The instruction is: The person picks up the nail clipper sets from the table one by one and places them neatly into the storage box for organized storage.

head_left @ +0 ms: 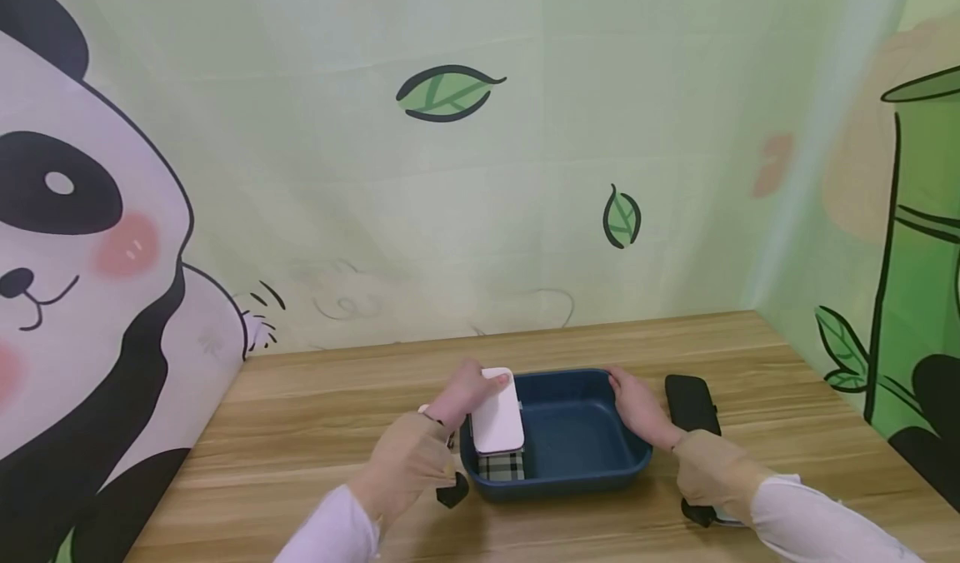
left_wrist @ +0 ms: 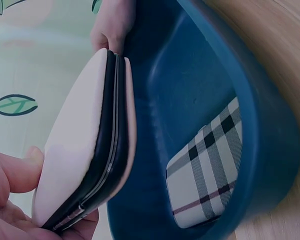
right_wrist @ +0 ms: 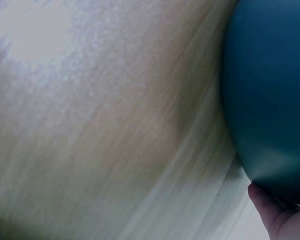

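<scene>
My left hand [head_left: 467,392] holds a flat white case [head_left: 497,417] with rounded corners, thumb on its top face. In the left wrist view the case [left_wrist: 75,135] shows a black edge with a metal seam and a pinkish other side. It is tilted over the left part of a blue plastic basin [head_left: 553,488]. Inside the basin, at its left end, lies a black-and-white plaid case [left_wrist: 205,170], partly hidden by the white one in the head view. My right hand [head_left: 637,405] grips the basin's right rim; in the right wrist view its fingers [right_wrist: 262,205] touch the basin.
A black rounded object [head_left: 692,403] lies on the wooden table [head_left: 322,430] right of the basin, partly behind my right wrist. Dark pieces [head_left: 452,490] show near each wrist. A printed cloth backdrop [head_left: 337,180] with a panda and leaves rises behind the table.
</scene>
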Tool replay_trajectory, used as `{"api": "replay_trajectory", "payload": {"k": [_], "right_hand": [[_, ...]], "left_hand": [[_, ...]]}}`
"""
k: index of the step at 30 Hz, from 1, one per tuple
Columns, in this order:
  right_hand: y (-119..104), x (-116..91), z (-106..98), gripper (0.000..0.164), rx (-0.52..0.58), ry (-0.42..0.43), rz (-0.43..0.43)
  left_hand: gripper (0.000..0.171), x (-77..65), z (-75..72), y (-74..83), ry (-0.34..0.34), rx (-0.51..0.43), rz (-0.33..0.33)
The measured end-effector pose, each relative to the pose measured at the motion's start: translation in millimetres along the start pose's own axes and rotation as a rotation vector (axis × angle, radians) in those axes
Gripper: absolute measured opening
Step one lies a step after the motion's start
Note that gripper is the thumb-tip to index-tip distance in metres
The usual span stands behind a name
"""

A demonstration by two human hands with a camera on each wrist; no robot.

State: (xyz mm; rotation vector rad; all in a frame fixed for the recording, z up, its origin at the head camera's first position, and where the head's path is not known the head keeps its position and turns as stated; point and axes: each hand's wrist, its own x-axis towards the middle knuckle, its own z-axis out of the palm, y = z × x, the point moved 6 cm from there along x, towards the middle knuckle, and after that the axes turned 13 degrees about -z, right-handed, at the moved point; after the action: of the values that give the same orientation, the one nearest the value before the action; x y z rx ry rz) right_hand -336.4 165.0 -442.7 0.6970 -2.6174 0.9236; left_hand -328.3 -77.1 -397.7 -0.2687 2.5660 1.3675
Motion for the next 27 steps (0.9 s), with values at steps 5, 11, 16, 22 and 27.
{"api": "replay_trajectory", "payload": {"k": [5, 11, 16, 22, 27], "right_hand": [[1, 0, 0, 0.027, -0.003, 0.006, -0.005], [1, 0, 0, 0.027, -0.008, 0.006, -0.009], [0, 0, 0, 0.026, -0.025, 0.018, -0.008], [1, 0, 0, 0.026, -0.032, 0.016, -0.009], [1, 0, 0, 0.027, -0.022, 0.008, -0.007]], "left_hand": [[0.031, -15.2, -1.0, 10.3, -0.005, 0.005, 0.012], [0.035, -16.7, -2.9, 10.9, -0.028, -0.026, -0.011], [0.037, -2.9, 2.0, 5.2, -0.032, -0.041, -0.033], [0.047, 54.6, 25.0, -27.3, -0.035, -0.051, 0.092], [0.040, 35.1, 26.3, -11.1, -0.047, -0.054, 0.038]]}}
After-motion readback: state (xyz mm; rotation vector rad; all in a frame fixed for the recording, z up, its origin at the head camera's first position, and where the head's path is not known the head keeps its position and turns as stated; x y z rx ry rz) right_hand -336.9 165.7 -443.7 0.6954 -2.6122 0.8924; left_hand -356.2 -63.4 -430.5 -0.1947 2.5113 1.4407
